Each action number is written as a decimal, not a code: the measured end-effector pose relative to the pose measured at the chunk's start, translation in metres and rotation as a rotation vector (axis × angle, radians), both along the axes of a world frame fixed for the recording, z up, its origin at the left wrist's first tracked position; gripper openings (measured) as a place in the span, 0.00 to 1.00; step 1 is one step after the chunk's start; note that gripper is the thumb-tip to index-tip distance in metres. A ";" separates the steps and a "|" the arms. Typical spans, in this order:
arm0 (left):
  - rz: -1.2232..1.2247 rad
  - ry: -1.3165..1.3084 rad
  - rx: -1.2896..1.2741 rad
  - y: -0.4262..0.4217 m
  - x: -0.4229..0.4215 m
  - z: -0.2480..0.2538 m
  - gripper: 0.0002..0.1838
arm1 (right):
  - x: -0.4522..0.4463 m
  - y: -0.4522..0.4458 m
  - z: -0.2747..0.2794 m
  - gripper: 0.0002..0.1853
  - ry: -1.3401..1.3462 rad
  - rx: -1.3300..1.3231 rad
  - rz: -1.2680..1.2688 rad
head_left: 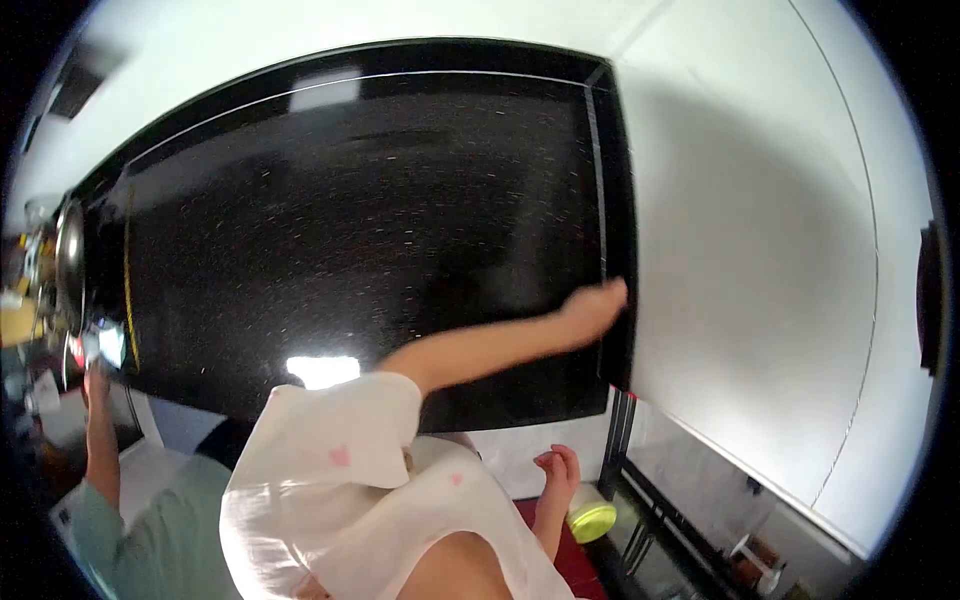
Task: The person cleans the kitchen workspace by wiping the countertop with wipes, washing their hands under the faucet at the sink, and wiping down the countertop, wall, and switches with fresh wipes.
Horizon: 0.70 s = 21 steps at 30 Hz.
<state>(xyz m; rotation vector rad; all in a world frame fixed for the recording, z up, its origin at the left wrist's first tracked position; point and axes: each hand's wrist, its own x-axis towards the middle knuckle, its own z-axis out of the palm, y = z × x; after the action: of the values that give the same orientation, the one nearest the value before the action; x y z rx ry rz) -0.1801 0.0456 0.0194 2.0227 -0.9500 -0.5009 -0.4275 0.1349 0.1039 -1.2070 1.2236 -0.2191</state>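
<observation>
A glossy black countertop (350, 230) with light flecks, strewn with small pale specks, fills the middle of the head view. My left arm stretches across it to the right. My left hand (596, 308), slightly blurred, is closed at the counter's raised black right edge (620, 220). Whatever it may hold is hidden. Lower down, beyond the counter's front edge, my right hand (560, 470) hangs with loosely bent fingers and nothing visible in it. Below that hand is a white tub with a yellow-green rim (592, 521).
White walls (750, 250) border the counter at the back and right. At far left stand a round metal pan (70, 260) and kitchen items. A person in a green shirt (170, 530) is at lower left, one hand (97, 385) near the counter. A dark rack (660, 500) stands lower right.
</observation>
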 end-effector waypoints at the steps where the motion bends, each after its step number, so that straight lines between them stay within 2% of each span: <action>1: -0.052 0.058 -0.049 0.008 -0.021 0.011 0.07 | 0.006 0.002 0.004 0.09 -0.019 0.008 -0.013; 4: -0.195 0.128 -0.197 0.027 -0.072 0.023 0.06 | 0.005 -0.005 0.003 0.07 -0.057 -0.021 0.013; 6: -0.349 -0.062 -0.190 0.038 -0.093 0.019 0.07 | 0.004 -0.004 0.005 0.07 -0.042 -0.036 0.036; 7: -0.386 -0.056 -0.246 0.040 -0.093 0.017 0.09 | 0.001 -0.004 0.003 0.07 -0.042 -0.029 0.035; 10: -0.315 -0.092 -0.189 0.020 -0.067 0.004 0.11 | -0.004 -0.002 0.007 0.08 -0.051 -0.027 0.024; 12: -0.010 0.014 -0.170 -0.005 -0.021 -0.020 0.13 | -0.006 0.003 0.013 0.09 -0.034 -0.036 0.028; 13: 0.136 -0.109 -0.163 -0.012 0.011 -0.021 0.13 | -0.003 0.004 0.015 0.09 -0.024 -0.047 0.031; 14: 0.225 -0.043 -0.220 -0.008 0.047 -0.001 0.11 | -0.002 0.007 0.019 0.09 -0.007 -0.059 0.034; 15: 0.371 -0.179 -0.292 -0.008 0.078 0.009 0.08 | 0.000 0.008 0.023 0.09 -0.030 -0.075 0.044; 17: 0.486 -0.091 -0.409 0.048 0.136 0.068 0.06 | 0.002 0.009 0.021 0.09 -0.054 -0.076 0.046; 18: 0.485 -0.168 -0.519 0.087 0.162 0.082 0.06 | 0.002 0.011 0.022 0.09 -0.061 -0.072 0.053; 19: 0.584 -0.225 -0.611 0.127 0.184 0.093 0.08 | 0.008 0.011 0.020 0.08 -0.064 -0.065 0.084; 21: 0.828 -0.192 -0.590 0.225 0.223 0.095 0.10 | 0.026 0.024 0.024 0.08 -0.061 -0.072 0.146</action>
<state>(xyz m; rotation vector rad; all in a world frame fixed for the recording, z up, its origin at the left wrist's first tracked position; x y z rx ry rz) 0.0427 0.2708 0.1142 1.7189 -0.2384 0.3902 -0.4016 0.1590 0.1281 -1.3371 1.0776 -0.1918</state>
